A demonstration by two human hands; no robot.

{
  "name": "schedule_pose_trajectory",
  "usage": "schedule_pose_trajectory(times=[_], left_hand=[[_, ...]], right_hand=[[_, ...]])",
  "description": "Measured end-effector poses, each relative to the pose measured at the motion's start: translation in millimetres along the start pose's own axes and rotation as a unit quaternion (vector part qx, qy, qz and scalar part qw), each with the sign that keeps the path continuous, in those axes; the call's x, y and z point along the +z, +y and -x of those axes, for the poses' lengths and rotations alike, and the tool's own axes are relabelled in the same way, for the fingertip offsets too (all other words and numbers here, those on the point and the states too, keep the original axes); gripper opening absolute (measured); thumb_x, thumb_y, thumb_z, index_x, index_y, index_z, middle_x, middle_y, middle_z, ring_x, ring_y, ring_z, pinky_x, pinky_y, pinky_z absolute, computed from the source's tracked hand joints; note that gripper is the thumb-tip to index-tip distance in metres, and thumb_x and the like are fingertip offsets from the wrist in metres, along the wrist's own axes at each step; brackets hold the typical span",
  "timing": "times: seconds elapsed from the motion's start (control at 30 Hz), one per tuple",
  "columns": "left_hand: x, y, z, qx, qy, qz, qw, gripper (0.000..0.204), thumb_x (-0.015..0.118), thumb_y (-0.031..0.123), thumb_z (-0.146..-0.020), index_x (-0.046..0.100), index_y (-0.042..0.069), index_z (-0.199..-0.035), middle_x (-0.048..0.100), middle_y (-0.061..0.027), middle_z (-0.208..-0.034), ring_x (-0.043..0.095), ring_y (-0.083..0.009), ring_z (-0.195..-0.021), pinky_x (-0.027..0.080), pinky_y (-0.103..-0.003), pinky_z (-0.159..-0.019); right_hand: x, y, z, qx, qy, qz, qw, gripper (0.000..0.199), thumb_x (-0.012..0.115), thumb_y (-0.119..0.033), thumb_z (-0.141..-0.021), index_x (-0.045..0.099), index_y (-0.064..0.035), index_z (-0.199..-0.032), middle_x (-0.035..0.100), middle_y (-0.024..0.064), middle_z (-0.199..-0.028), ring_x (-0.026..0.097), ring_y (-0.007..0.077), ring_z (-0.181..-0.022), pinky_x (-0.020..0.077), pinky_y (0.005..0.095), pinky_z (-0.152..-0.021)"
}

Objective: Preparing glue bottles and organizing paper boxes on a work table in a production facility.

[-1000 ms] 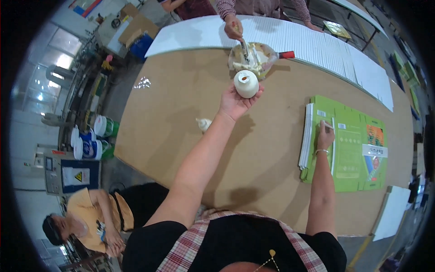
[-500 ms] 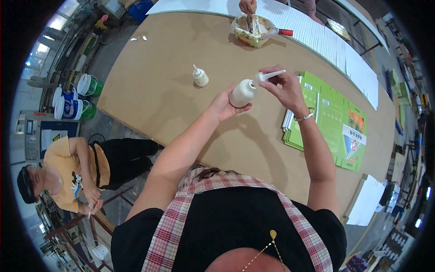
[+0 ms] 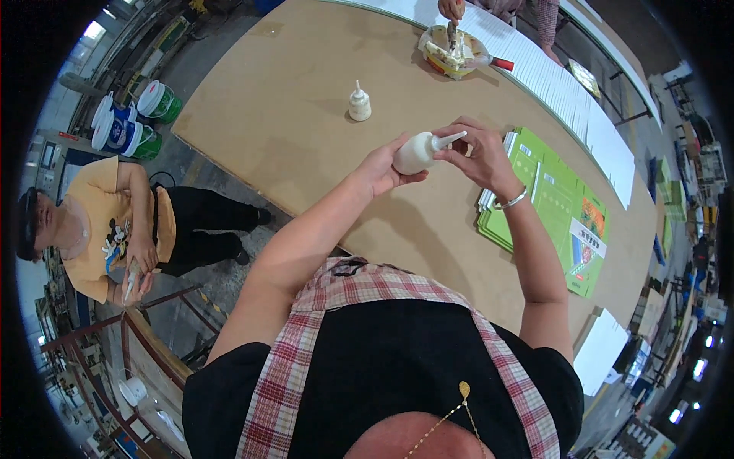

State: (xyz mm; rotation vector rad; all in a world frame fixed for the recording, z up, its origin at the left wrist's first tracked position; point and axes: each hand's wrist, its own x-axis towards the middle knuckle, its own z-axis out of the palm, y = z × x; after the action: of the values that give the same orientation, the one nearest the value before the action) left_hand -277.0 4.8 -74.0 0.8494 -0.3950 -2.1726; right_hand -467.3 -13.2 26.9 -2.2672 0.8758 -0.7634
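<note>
My left hand (image 3: 380,167) holds a white squeeze bottle (image 3: 418,151) on its side above the brown table (image 3: 290,130). The fingers of my right hand (image 3: 478,155) are closed around the bottle's thin nozzle (image 3: 451,139). Just right of my right wrist lies a stack of flat green printed cartons (image 3: 562,214). A second small white bottle (image 3: 359,103) stands upright on the table beyond my hands.
At the far edge another person's hand (image 3: 451,9) works a tool in a shallow dish (image 3: 451,52) beside rows of white sheets (image 3: 566,92). A seated person in a yellow shirt (image 3: 99,229) is at the left, on the floor side. Buckets (image 3: 138,118) stand near the table's left corner.
My left hand drew the white bottle back from the far dish toward me. My right hand left the green cartons and took the nozzle. The view tilted down.
</note>
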Motion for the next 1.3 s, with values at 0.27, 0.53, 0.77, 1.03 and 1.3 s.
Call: schedule_pose_trajectory(times=[0.27,0.53,0.77,1.03,1.3], left_hand=[[-33.2,-84.9,-31.4,-0.013,0.07,0.177,0.982,0.041,0.037,0.041,-0.094,0.047,0.01,-0.118,0.053,-0.0094,-0.113,0.054,-0.0244,-0.1,0.05,-0.042,-0.08],[-84.0,-146.1,-92.3,-0.126,0.13,-0.102,0.978,0.031,0.038,0.038,-0.094,0.054,0.018,-0.111,0.058,-0.0044,-0.097,0.054,-0.0156,-0.084,0.046,-0.031,-0.069],[-125.2,-91.2,-92.1,0.17,0.38,-0.583,0.698,0.078,0.072,0.03,-0.066,0.035,0.006,-0.131,0.044,-0.0189,-0.125,0.04,-0.0357,-0.117,0.03,-0.046,-0.1],[-183.5,68.2,-125.3,0.362,0.393,-0.536,0.653,0.091,0.079,0.026,-0.058,0.029,0.005,-0.131,0.038,-0.0179,-0.13,0.034,-0.034,-0.122,0.026,-0.045,-0.102],[-133.6,71.9,-124.1,0.403,0.215,-0.501,0.735,0.057,0.079,0.026,-0.058,0.053,0.011,-0.106,0.057,-0.0094,-0.104,0.052,-0.0276,-0.102,0.043,-0.041,-0.087]], right_hand=[[74.7,18.8,47.5,0.1,0.136,0.176,0.97,0.039,0.074,-0.031,-0.069,0.051,-0.0002,-0.068,0.051,0.011,-0.064,0.051,0.0249,-0.054,0.0418,0.035,-0.05],[138.1,57.6,96.6,0.199,0.177,0.217,0.939,0.039,0.074,-0.031,-0.069,0.049,-0.0027,-0.067,0.049,0.01,-0.062,0.051,0.0253,-0.056,0.0416,0.0356,-0.051],[152.4,72.1,132.0,0.336,0.146,0.228,0.902,0.036,0.075,-0.031,-0.067,0.058,-0.0043,-0.084,0.055,0.008,-0.074,0.055,0.0241,-0.069,0.0451,0.0357,-0.059],[79.3,38.8,122.9,0.327,0.07,0.262,0.905,0.044,0.074,-0.012,-0.068,0.059,-0.0096,-0.109,0.054,0.0088,-0.077,0.056,0.0237,-0.07,0.0467,0.0353,-0.063],[58.3,79.7,-52.1,0.304,-0.185,0.28,0.892,0.015,0.066,-0.023,-0.071,0.061,-0.011,-0.079,0.061,0.01,-0.08,0.06,0.0296,-0.077,0.0475,0.0402,-0.068]])
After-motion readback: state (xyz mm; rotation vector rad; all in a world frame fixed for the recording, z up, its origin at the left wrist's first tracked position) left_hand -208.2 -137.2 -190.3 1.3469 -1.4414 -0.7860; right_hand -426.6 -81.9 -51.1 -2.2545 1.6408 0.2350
